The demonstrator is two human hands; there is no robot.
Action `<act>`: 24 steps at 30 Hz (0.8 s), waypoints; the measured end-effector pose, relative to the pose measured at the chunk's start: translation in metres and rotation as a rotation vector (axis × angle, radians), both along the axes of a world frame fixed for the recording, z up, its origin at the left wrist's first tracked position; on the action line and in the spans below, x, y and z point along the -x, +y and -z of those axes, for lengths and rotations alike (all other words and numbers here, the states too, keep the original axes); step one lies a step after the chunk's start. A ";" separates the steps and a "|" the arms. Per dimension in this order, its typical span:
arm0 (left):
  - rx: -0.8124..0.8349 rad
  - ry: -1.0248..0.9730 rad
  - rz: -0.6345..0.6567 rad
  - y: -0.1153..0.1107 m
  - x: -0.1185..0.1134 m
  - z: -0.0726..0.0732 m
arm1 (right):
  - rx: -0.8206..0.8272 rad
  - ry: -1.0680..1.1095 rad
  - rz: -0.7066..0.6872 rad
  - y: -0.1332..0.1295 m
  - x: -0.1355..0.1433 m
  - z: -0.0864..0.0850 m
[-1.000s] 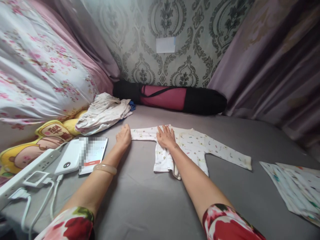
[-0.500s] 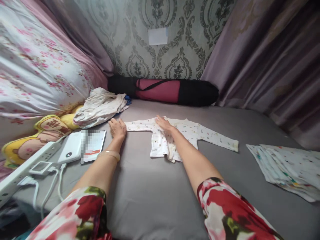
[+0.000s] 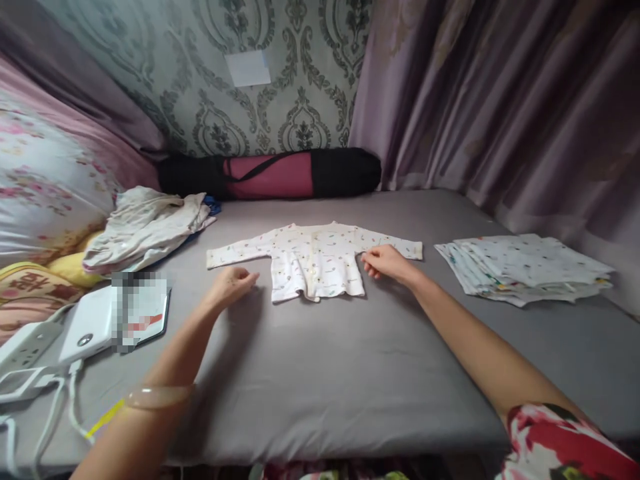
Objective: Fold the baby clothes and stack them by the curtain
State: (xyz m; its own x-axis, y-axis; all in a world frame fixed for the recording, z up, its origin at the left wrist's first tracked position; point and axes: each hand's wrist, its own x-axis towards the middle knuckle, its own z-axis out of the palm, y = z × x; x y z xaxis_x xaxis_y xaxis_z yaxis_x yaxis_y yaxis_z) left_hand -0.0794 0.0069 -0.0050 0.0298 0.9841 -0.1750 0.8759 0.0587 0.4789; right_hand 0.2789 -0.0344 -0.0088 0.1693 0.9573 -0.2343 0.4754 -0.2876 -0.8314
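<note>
A small white patterned shirt lies flat on the grey sheet, both sleeves spread out and its hem toward me. My left hand hovers beside the hem, below the left sleeve, apart from the cloth. Its fingers are loosely curled with a gap between thumb and fingers, and nothing shows in them. My right hand is at the right side of the shirt, just under the right sleeve, with fingers bent together; whether they pinch any cloth is too small to tell.
Folded white patterned cloths are stacked at the right. A crumpled pile of clothes, a white power bank, a blurred phone and a power strip with cables sit at the left. A black and maroon long bag lies along the wall.
Both hands have come off the left sleeve and chest of the shirt, down to either side of its body. The front now lies flatter. The view has turned to the right.
</note>
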 end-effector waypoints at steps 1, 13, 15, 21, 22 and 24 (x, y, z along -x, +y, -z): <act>0.035 0.007 0.025 -0.008 -0.010 -0.001 | 0.028 -0.057 -0.014 -0.007 -0.003 0.008; -0.140 0.003 0.060 -0.023 -0.034 0.051 | 0.001 -0.475 -0.232 -0.063 0.005 0.010; -0.178 -0.005 0.040 -0.027 -0.034 0.055 | -0.022 -0.500 -0.261 -0.070 0.007 0.011; -0.098 -0.145 0.004 -0.038 -0.039 0.047 | -0.105 -0.630 -0.199 -0.073 0.021 0.026; -0.080 -0.186 -0.007 -0.039 -0.039 0.046 | -0.103 -0.636 -0.188 -0.072 0.024 0.028; -0.075 -0.265 -0.026 -0.042 -0.039 0.045 | -0.103 -0.638 -0.162 -0.072 0.028 0.030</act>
State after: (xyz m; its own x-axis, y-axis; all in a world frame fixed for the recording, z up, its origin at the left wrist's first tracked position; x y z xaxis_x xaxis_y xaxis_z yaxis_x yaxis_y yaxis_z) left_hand -0.0405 -0.0355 -0.0496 0.0397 0.9951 -0.0909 0.7184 0.0348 0.6947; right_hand 0.2509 -0.1065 -0.0386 0.0968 0.9944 -0.0418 0.9140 -0.1054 -0.3917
